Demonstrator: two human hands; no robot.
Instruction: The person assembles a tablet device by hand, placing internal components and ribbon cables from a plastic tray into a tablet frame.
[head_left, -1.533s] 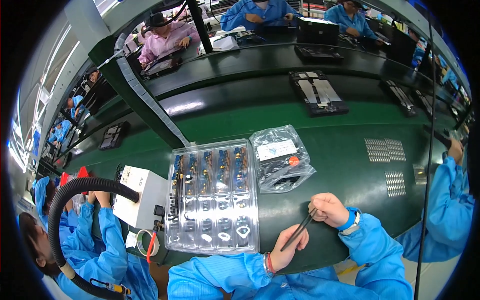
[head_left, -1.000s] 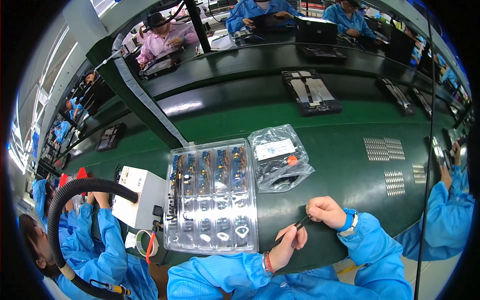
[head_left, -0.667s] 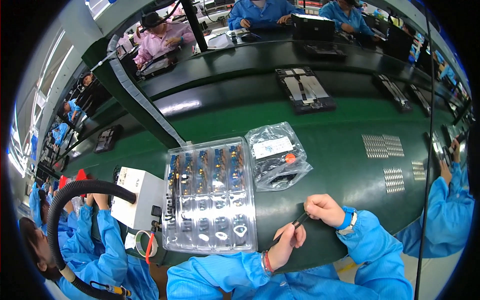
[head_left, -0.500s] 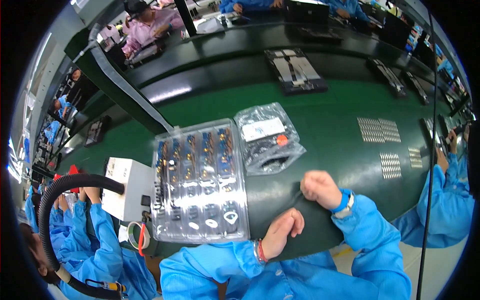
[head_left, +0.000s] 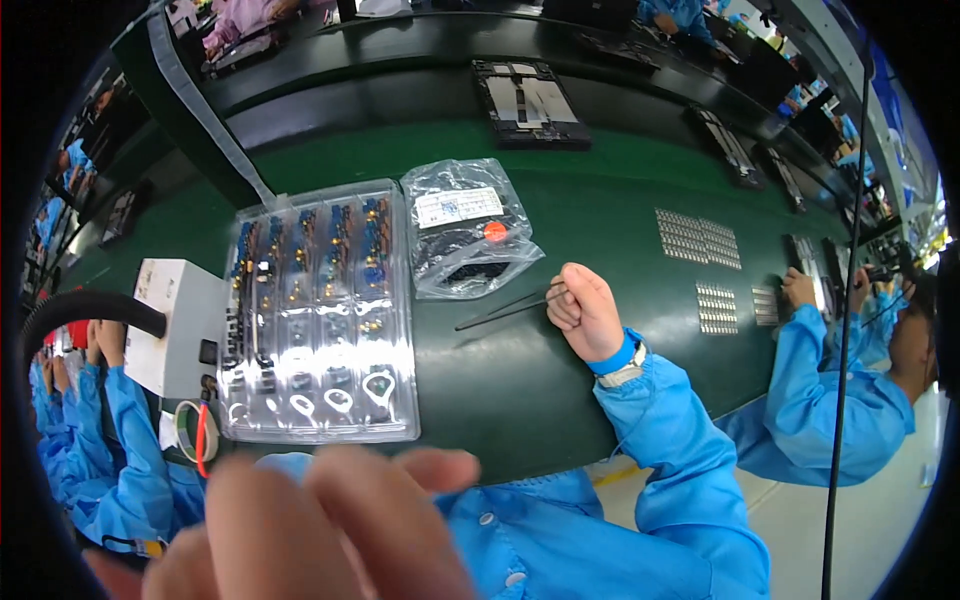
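Close to the camera at the lower edge, my left hand [head_left: 330, 530] is raised, large and blurred. Its fingers are bent but apart, and nothing shows in them. Over the green table my right hand [head_left: 592, 318], with a blue band at the wrist, grips a pair of dark tweezers [head_left: 505, 312]. The tips point left toward a clear plastic tray [head_left: 408, 400]. Small blue, copper and black parts fill the tray's compartments. Behind the tweezers lies a clear plastic bag [head_left: 440, 270] with a white label, an orange-red sticker and dark contents.
Left of the tray stands a white box [head_left: 180, 330] with a black hose [head_left: 80, 308]. A tape roll [head_left: 188, 432] lies nearby. Small metal pieces [head_left: 697, 238] sit in rows at right. An opened flat device [head_left: 530, 108] lies farther back. A co-worker's blue sleeve [head_left: 830, 400] is at right.
My left hand has risen from the table edge toward the camera. Tweezers now show in my right hand, where a closed fist was before. The view has shifted, moving the scene left and up.
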